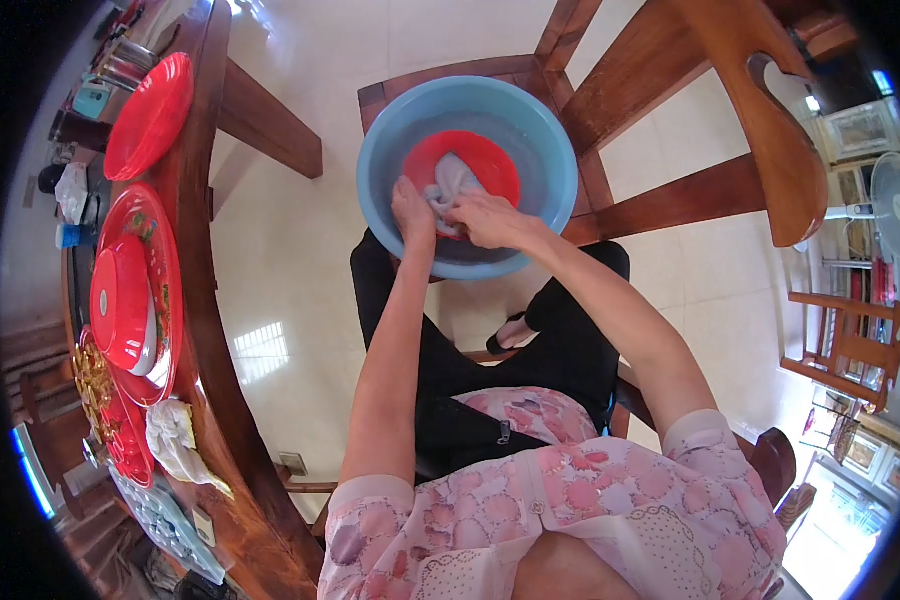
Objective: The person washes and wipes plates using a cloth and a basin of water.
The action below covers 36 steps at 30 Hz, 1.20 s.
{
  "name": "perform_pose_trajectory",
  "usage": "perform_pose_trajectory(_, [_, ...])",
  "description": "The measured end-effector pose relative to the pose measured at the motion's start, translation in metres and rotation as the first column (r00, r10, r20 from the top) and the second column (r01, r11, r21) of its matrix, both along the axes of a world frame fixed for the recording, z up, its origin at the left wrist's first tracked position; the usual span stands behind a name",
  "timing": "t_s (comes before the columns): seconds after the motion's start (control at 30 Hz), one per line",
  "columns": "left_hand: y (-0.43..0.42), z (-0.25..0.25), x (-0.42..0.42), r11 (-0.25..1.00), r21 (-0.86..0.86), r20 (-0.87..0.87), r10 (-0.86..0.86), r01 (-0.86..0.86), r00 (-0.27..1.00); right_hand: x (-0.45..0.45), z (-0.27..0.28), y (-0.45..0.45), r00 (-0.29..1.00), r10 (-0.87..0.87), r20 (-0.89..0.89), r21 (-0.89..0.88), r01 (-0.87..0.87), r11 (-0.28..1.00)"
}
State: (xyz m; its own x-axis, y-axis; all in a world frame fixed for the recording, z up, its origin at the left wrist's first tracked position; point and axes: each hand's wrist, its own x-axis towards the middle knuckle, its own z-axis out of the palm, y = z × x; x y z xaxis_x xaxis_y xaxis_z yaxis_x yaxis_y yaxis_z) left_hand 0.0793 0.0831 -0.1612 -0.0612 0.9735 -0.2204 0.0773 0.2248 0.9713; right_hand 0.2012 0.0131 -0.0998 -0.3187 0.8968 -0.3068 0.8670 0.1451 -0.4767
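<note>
The round blue plastic basin (562, 150) surrounds both hands at the upper centre, leaving some room to the right of the round red dish (500, 165) inside it. Fingers of my right hand (492, 221) pinch the soft grey-white cloth (455, 176) over this dish; my left hand (412, 211) is at its left edge, its grip I cannot tell. A brown wooden desk (201, 200) limits the left side, a brown wooden chair (640, 82) the upper right.

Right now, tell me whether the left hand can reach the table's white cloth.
Probably yes: the white cloth lies near the table's edge, and only the basin's rim stands before the left hand.
</note>
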Motion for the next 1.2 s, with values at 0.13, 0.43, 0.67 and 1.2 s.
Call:
perform_pose_trajectory(0.13, [-0.013,0.031,0.004,0.967,0.232,-0.346,-0.016,0.102,0.938,0.01,-0.009,-0.018,0.993,-0.024,0.118,0.128,0.009,0.992])
perform_pose_trajectory(0.43, [-0.035,0.056,-0.006,0.833,0.322,-0.623,-0.171,0.45,0.763,0.035,-0.041,-0.019,0.836,-0.389,0.388,0.492,0.169,0.854])
perform_pose_trajectory(0.67, [-0.026,0.064,-0.013,0.887,-0.129,-0.049,-0.453,0.444,0.89,0.011,-0.055,-0.012,0.856,-0.375,0.355,0.254,0.298,0.92])
perform_pose_trajectory(1.2, [-0.013,0.068,-0.02,0.72,-0.347,0.294,-0.525,0.601,0.798,0.003,0.004,0.018,0.956,-0.151,-0.252,0.009,0.159,0.987])
